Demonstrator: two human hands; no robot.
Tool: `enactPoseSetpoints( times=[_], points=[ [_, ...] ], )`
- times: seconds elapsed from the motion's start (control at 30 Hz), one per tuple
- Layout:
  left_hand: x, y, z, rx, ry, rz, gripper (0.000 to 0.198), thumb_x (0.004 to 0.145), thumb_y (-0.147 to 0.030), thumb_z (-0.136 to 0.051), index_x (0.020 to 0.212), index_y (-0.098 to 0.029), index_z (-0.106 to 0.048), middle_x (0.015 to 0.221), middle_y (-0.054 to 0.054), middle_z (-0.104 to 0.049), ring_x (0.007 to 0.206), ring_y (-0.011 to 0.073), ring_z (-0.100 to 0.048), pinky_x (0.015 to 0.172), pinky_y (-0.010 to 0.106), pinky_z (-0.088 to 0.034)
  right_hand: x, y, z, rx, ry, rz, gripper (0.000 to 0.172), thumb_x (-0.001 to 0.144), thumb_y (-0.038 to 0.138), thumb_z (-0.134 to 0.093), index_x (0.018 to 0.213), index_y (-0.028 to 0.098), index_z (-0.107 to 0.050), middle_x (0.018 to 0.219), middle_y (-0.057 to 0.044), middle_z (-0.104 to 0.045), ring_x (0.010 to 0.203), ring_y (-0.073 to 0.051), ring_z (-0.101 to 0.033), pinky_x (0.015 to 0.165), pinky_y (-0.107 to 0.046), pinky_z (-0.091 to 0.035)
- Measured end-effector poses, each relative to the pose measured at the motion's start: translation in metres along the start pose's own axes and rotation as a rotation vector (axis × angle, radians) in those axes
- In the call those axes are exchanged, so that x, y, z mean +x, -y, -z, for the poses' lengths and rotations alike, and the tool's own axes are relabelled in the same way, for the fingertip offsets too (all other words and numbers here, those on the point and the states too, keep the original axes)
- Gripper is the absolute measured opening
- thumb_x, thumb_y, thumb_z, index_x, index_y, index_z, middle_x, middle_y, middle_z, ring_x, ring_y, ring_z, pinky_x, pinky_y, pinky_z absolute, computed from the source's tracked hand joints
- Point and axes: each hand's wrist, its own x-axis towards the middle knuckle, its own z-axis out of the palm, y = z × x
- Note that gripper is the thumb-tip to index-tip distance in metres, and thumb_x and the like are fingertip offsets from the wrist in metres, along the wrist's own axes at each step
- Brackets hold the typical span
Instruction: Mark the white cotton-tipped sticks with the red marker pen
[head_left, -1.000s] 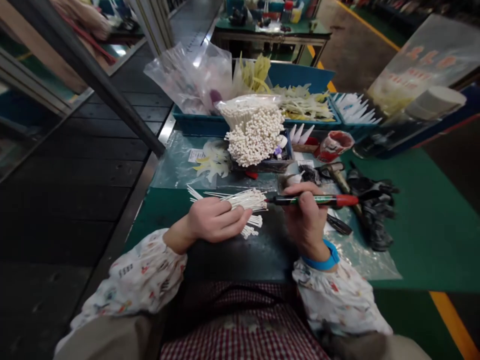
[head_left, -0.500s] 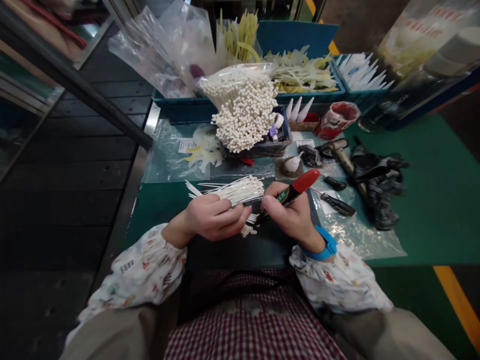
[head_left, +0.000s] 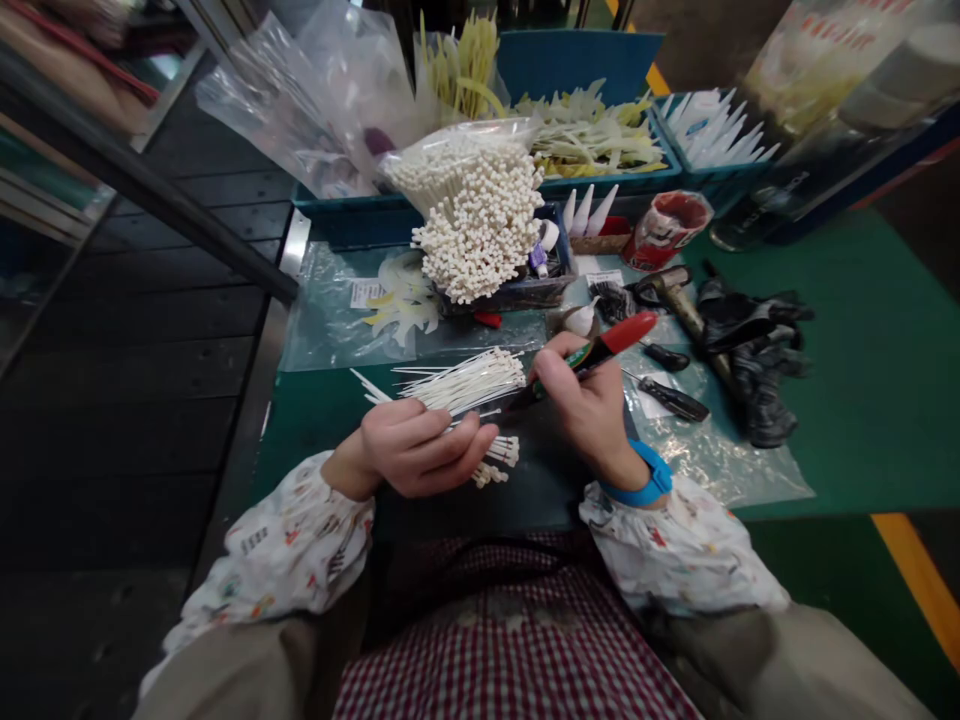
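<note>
Item, lgst: the green surface, running right across my remote feed. Blue tray, at the far edge, w/ pale yellow-green leafy pcs at its R end. Bag of white sticks, clear plastic, knobbed ends facing me, just in front of tray. Dark bottle, pale cap, far R, tilted in my view. My two hands, bare, over the near part: L hand nearly closed, fingers curled in a pinch w/ one thin stick poking out on the R; R hand closed on marker, pen grip. Black bundle, R side, beside hammer. Loose white sticks, qty many, piled just beyond L hand, knobs to R; a smaller lot nearer me, partly hidden by that hand. Red cup, in front of tray, to R. Marker, red end up & R, dark end slanting down-L twd the stick; can't tell if touching. Screwdriver, dark handle, R of R hand. Red pc, v. small, under the bag's front.
</note>
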Motion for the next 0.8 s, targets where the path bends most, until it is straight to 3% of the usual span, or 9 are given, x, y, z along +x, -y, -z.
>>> enactPoseSetpoints(
  times=[0.1,0.17,0.33,0.43,0.6,0.7,0.8],
  points=[
    [-0.003,-0.001,0.004,0.029,0.02,0.01,0.021,0.086,-0.005,-0.066,0.093,-0.024,-0.074,0.09,-0.004,-0.08,0.06,0.0072,-0.063,0.044,0.021,-0.041,0.001,-0.004,0.003,0.052,-0.138,0.064,0.038,0.096,0.051,-0.064,0.07,0.023,-0.06,0.068,0.002,-0.058,0.065,-0.014,-0.051,0.062,-0.03,-0.044],
    [-0.007,-0.003,0.006,0.017,0.051,0.029,0.026,0.086,-0.004,-0.065,0.098,-0.026,-0.073,0.093,-0.005,-0.08,0.061,0.0073,-0.064,0.044,0.022,-0.042,-0.001,-0.006,0.005,0.109,-0.156,0.088,0.039,0.096,0.053,-0.063,0.07,0.024,-0.06,0.067,0.002,-0.057,0.063,-0.014,-0.051,0.062,-0.031,-0.044],
    [-0.015,-0.004,0.007,-0.219,0.221,0.201,0.038,0.088,-0.005,-0.063,0.11,-0.035,-0.071,0.097,-0.005,-0.08,0.061,0.009,-0.067,0.042,0.023,-0.039,-0.009,-0.002,0.005,0.155,-0.04,0.12,0.038,0.095,0.052,-0.065,0.067,0.025,-0.061,0.061,0.002,-0.056,0.056,-0.015,-0.051,0.055,-0.033,-0.043],
    [-0.016,-0.004,0.005,-0.287,0.249,0.25,0.042,0.088,-0.005,-0.063,0.114,-0.037,-0.072,0.099,-0.005,-0.08,0.063,0.0092,-0.067,0.042,0.023,-0.039,-0.011,0.004,0.002,0.149,0.067,0.143,0.038,0.095,0.046,-0.065,0.065,0.024,-0.06,0.059,0.002,-0.056,0.052,-0.013,-0.05,0.05,-0.03,-0.041],
    [-0.014,-0.004,0.003,-0.334,0.202,0.27,0.043,0.089,-0.006,-0.065,0.117,-0.038,-0.072,0.101,-0.004,-0.08,0.065,0.0085,-0.065,0.042,0.021,-0.039,-0.01,0.009,0.0,0.142,0.159,0.155,0.039,0.095,0.044,-0.063,0.062,0.022,-0.058,0.056,0.003,-0.055,0.05,-0.011,-0.049,0.048,-0.027,-0.04],
    [-0.014,-0.003,0.002,-0.32,0.274,0.261,0.039,0.089,-0.007,-0.063,0.112,-0.036,-0.074,0.097,-0.004,-0.08,0.063,0.0093,-0.066,0.041,0.022,-0.038,-0.01,0.009,0.001,0.145,0.205,0.155,0.037,0.095,0.04,-0.064,0.064,0.022,-0.058,0.057,0.004,-0.054,0.05,-0.011,-0.048,0.048,-0.026,-0.038],
    [-0.013,-0.002,0.002,-0.292,0.355,0.236,0.033,0.091,-0.01,-0.062,0.108,-0.034,-0.076,0.094,-0.002,-0.08,0.062,0.0105,-0.066,0.04,0.023,-0.037,-0.011,0.006,0.001,0.141,0.17,0.132,0.041,0.095,0.046,-0.063,0.063,0.022,-0.057,0.056,0.003,-0.053,0.05,-0.011,-0.047,0.048,-0.027,-0.038]
  ],
)
